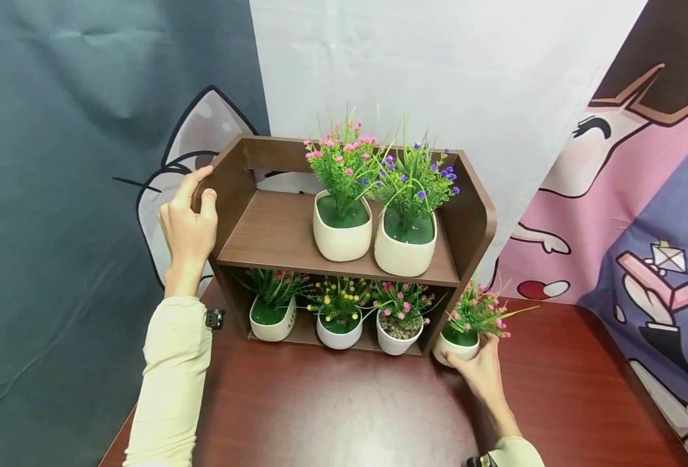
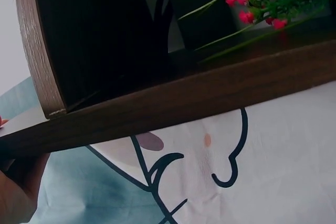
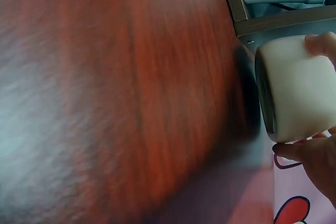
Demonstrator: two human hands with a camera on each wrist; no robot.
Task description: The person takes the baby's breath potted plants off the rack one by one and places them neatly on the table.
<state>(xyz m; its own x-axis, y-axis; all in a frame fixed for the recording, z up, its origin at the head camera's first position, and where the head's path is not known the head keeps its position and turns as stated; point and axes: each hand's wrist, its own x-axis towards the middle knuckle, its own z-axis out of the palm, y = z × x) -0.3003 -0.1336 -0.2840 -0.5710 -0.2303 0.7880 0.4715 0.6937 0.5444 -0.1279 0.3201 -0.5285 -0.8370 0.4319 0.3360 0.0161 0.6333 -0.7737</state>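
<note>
A brown two-tier shelf (image 1: 297, 227) stands on the table. At its left side panel, my left hand (image 1: 189, 227) grips the edge, the thumb outside and a fingertip showing past the edge in the left wrist view. My right hand (image 1: 484, 370) holds a white pot (image 1: 457, 350) with pink flowers (image 1: 481, 311) beside the shelf's right end. Thumb and fingers lie on opposite sides of that pot in the right wrist view, its base close over the tabletop and the plant hidden.
On the upper tier stand a pink-flowered pot (image 1: 343, 237) and a purple-flowered pot (image 1: 405, 253). The lower tier holds a red-flowered pot (image 1: 274, 327), a yellow-flowered pot (image 1: 339, 336) and another pink-flowered pot (image 1: 399, 340). A printed cloth (image 1: 437, 58) hangs behind the reddish-brown table (image 1: 344, 408).
</note>
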